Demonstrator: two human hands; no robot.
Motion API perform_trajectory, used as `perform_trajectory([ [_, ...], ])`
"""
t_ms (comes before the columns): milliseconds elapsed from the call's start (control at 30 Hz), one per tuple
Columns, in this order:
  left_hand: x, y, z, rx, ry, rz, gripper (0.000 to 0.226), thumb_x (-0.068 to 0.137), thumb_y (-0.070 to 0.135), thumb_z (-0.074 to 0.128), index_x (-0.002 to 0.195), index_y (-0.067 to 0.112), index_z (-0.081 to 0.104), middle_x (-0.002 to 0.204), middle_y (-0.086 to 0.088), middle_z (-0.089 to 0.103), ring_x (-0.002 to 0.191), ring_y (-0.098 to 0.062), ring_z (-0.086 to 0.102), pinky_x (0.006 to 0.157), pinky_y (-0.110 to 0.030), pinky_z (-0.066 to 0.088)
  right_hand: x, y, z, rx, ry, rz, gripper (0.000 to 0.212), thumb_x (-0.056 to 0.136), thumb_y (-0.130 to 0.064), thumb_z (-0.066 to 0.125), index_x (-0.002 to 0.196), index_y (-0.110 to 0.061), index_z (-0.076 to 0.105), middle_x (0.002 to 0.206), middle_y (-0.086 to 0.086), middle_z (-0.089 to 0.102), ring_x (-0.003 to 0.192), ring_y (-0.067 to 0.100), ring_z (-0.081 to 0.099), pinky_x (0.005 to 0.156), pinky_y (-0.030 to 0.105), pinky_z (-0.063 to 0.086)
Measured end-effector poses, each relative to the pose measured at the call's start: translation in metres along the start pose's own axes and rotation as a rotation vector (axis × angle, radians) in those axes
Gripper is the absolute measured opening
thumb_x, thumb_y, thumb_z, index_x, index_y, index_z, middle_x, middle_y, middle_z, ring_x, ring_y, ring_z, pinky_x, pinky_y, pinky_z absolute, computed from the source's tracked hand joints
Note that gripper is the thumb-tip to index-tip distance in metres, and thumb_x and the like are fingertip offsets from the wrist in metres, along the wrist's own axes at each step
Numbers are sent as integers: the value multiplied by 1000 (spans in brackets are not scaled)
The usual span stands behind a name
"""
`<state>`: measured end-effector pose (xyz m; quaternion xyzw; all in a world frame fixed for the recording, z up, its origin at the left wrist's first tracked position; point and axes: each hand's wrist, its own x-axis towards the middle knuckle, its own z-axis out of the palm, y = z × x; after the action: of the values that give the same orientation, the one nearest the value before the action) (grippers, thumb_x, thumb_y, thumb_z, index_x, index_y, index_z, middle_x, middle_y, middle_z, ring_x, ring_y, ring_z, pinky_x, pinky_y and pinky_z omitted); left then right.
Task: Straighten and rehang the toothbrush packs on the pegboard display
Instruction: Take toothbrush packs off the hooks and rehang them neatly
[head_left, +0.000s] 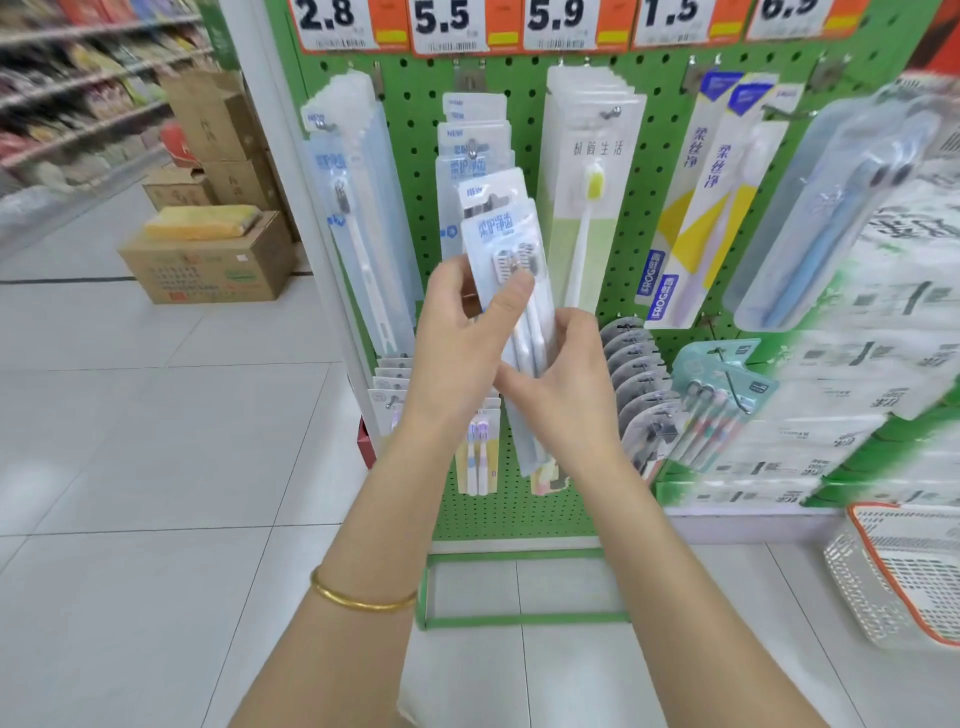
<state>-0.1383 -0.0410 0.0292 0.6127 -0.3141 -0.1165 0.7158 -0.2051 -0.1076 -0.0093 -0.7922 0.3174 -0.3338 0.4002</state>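
Cardboard boxes (208, 270) sit on the floor at left. Price tags (447, 23) above the green pegboard (421, 135) read 2.8, 5.5, 5.9, 1.5. Under 5.5, the left hand (457, 338) grips toothbrush packs (501, 234) marked NEW, thumb across the front, held before the hanging ones. The right hand (569, 384) pinches their lower part. Further right hang FROG packs (670, 280).

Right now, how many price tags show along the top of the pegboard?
5, left to right along the top: 2.8 tag, 5.5 tag, 5.9 tag, 1.5 tag, and a cropped tag at far right. Others may sit outside the frame.
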Motion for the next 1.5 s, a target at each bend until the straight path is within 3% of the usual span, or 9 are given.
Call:
perform_trajectory([
  [333,36,8,-8,38,63,44,17,90,13,63,105,17,56,108,-6,66,99,-15,65,90,-35,53,24,-29,19,-176,89,-7,62,69,-59,63,102,-12,38,92,-1,46,74,25,52,54,33,33],
  [533,45,0,-12,45,65,23,21,89,11,64,107,16,53,107,-2,67,96,-9,65,85,-24,52,30,-19,23,-184,25,-45,66,75,-55,65,113,-8,39,102,2,46,85,25,51,61,34,36],
  [700,54,-5,-18,79,79,3,28,89,12,63,112,18,47,112,4,63,101,-4,62,86,-18,49,35,-23,7,-212,137,-270,42,91,-23,56,128,-6,48,123,9,50,117,25,46,94,33,38],
  [867,60,-7,-20,212,46,42,27,91,16,60,112,23,44,115,5,59,105,-4,58,89,-22,46,70,-73,-14,-199,325,-477,33,90,1,42,118,-4,60,115,11,56,108,24,52,87,29,39],
  [1067,58,-2,-16,350,70,93,28,94,15,55,119,20,43,102,16,52,92,0,54,79,-20,46,133,-120,-18,-525,185,-472,29,88,6,42,100,-8,65,106,10,54,91,30,53,76,35,45],
  [1133,55,-1,-13,462,106,142,45,93,13,56,134,12,38,114,9,52,106,-8,52,94,-25,44,148,-130,-12,-621,107,-448,26,81,10,44,75,-11,58,88,11,52,75,29,48,63,28,38],
  [1233,46,1,-10,649,178,244,66,92,13,55,146,3,19,137,-12,40,129,-23,38,106,-34,35,162,-136,-10,-658,-11,-376,24,78,9,49,64,-10,53,77,11,57,72,30,54,63,27,43],
  [1367,42,4,-9,693,225,341,68,90,11,56,146,-1,18,144,-17,32,137,-29,31,110,-45,32,166,-140,-18,-595,-59,-358,18,85,5,51,90,-1,67,97,12,69,90,25,67,76,28,52],
  [1500,40,6,-8,705,215,359,65,91,11,56,145,0,22,143,-17,32,136,-28,30,111,-42,31,162,-145,-26,-616,-137,-342,23,88,3,51,105,2,67,103,15,69,73,20,55,66,26,47],
])
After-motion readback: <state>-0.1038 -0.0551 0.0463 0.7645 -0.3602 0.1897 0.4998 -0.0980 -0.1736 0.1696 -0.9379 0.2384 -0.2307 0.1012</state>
